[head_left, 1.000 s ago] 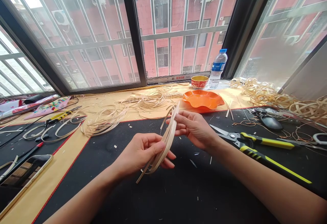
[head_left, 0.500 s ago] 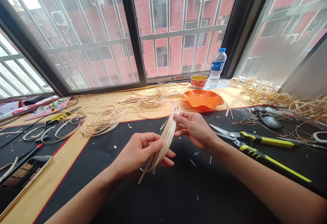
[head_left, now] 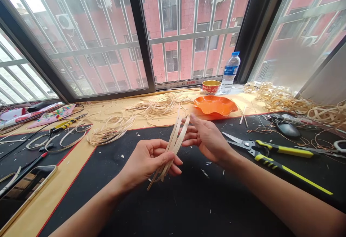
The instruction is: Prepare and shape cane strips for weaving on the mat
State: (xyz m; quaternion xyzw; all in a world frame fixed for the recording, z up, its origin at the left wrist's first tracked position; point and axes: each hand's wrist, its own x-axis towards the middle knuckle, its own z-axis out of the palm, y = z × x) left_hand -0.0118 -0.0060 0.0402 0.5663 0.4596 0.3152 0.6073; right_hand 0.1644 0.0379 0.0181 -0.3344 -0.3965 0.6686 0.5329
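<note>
Right now the strips (head_left: 175,138) are up in front of the plate (head_left: 215,105), on the near side of it and to its left, slanting over the black mat (head_left: 162,211). The left hand (head_left: 154,159), farther from the plate than the other, is closed on them: its thumb lies across their lower part, with fingers behind. Their upper ends fan out towards the plate, and their lower ends poke out below the hand.

The right hand (head_left: 207,136) is nearer the plate, just on its near side, thumb raised beside the top of one strip and the other fingers bent behind it. Whether thumb and fingers meet on that strip, I cannot tell.

Behind the plate stand the bowl (head_left: 211,87) and, a little to the right, the bottle (head_left: 230,73), upright with its blue cap on. To the plate's left lie two loose coils, the far coil (head_left: 163,105) and, further left, the near coil (head_left: 110,129). Right of the plate is a big tangle (head_left: 292,102) of pale strips. The shears (head_left: 252,145) lie on the mat, to the near right of the plate, blades apart. Well to the plate's left and nearer the wearer is the phone (head_left: 27,190).
</note>
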